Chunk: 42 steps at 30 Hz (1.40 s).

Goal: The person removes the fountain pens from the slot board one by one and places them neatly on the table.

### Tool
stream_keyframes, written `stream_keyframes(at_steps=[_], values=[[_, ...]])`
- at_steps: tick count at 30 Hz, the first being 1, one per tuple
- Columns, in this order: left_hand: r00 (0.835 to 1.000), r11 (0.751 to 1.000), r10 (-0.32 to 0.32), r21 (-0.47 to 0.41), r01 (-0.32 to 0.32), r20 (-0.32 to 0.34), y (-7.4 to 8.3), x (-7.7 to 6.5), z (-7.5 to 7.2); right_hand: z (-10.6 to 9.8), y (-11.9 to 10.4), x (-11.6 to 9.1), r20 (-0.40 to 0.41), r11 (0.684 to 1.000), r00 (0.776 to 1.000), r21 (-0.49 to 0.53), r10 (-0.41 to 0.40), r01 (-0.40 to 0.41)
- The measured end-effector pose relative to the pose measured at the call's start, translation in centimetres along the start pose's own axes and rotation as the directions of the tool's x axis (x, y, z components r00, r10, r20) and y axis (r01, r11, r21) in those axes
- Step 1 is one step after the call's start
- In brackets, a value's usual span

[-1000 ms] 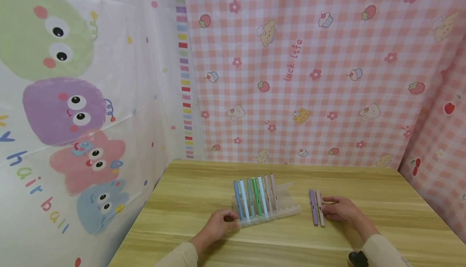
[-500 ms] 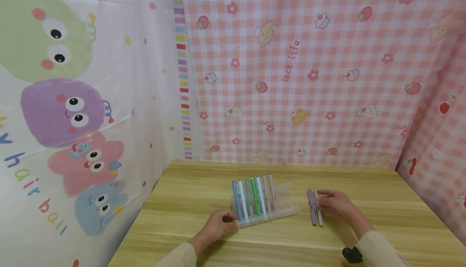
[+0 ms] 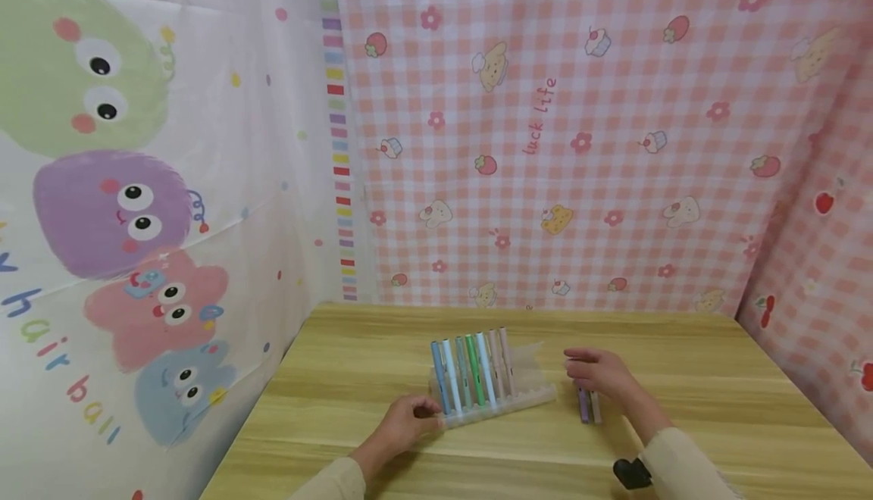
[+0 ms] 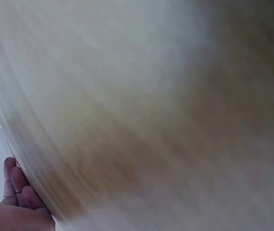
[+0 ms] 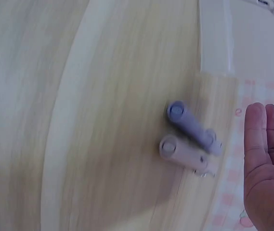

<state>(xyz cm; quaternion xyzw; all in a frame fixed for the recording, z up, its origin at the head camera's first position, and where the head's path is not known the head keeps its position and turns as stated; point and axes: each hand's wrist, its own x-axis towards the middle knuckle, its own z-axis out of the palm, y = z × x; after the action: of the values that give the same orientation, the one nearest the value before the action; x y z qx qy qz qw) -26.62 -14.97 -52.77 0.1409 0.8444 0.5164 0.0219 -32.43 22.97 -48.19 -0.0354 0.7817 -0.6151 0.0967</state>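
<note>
A clear pen rack [image 3: 535,396] stands mid-table with several capped pens leaning in its left slots: blue, light blue, grey-green, a green pen [image 3: 475,371] and two dusty-pink ones. My left hand [image 3: 405,426] pinches the rack's left end with thumb and fingers; the left wrist view catches only some fingers [image 4: 17,180]. To the right of the rack my right hand [image 3: 603,373] hovers with extended fingers, holding nothing. Beneath it lie a purple pen [image 3: 583,407] and a pale pink pen [image 3: 596,410], side by side, their far ends hidden by the hand in the head view.
The wood-grain table [image 3: 355,364] reaches back to a pink checked curtain [image 3: 532,204]. A white curtain with cartoon shapes [image 3: 204,182] hangs along the left. A black object [image 3: 631,473] sits by the right sleeve.
My right hand has moved left from beside the pale pink pen to above both loose pens. The left hand stays at the rack. The head view has shifted slightly.
</note>
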Motion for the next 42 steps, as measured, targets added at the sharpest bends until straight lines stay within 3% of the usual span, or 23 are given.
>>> stream_keyframes(at_steps=[12, 20, 29, 42], values=[[1.000, 1.000, 0.001, -0.026, -0.001, 0.000, -0.4, -0.3, -0.1, 4.3, -1.1, 0.4, -0.009, 0.997, 0.998, -0.046, -0.064, 0.063], [1.000, 1.000, 0.029, -0.001, -0.029, -0.006, -0.6, -0.2, -0.2, 6.7, -1.1, 0.7, -0.026, 0.996, 0.996, 0.004, -0.086, 0.086], [1.000, 0.999, 0.011, -0.040, -0.011, -0.004, -0.6, -0.2, 0.0, 8.1, -0.2, 1.3, -0.089, 0.994, 0.993, -0.084, -0.081, 0.073], [1.000, 1.000, -0.004, -0.015, 0.005, 0.003, -0.6, 0.2, -0.2, 9.5, -0.1, 2.1, -0.089, 0.998, 0.994, 0.015, -0.058, 0.059]])
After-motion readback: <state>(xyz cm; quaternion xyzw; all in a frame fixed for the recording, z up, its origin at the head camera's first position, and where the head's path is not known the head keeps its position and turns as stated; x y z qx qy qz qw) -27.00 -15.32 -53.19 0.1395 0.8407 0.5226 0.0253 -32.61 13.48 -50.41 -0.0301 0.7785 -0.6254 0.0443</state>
